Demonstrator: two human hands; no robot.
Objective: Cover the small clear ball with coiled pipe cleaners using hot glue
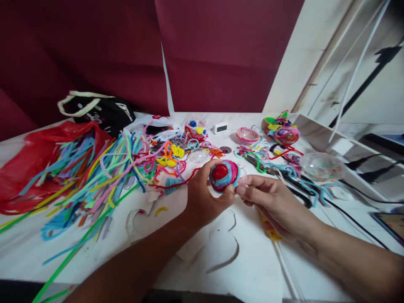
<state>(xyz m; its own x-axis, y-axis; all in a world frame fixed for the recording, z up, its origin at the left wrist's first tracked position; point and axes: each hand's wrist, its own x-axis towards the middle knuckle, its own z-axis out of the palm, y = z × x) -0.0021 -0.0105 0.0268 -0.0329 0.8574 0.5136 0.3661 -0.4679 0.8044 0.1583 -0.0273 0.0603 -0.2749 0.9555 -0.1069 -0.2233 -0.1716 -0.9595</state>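
A round ball coiled with red, blue and pink fuzzy stems is held above the white table. My left hand wraps round its left side, with the thumb along the bottom. At the ball's right edge, my right hand has its fingers pinched together; part of a clear, pinkish surface shows beside the fingertips. A dark red stem runs leftward from behind my left hand. Under both hands lies a white sheet of paper.
Many colored fuzzy stems and a red plastic bag lie at left. Behind are decorated balls, a small white clock and a pink-rimmed clear shell. Clear shells, black cables and a phone lie at right.
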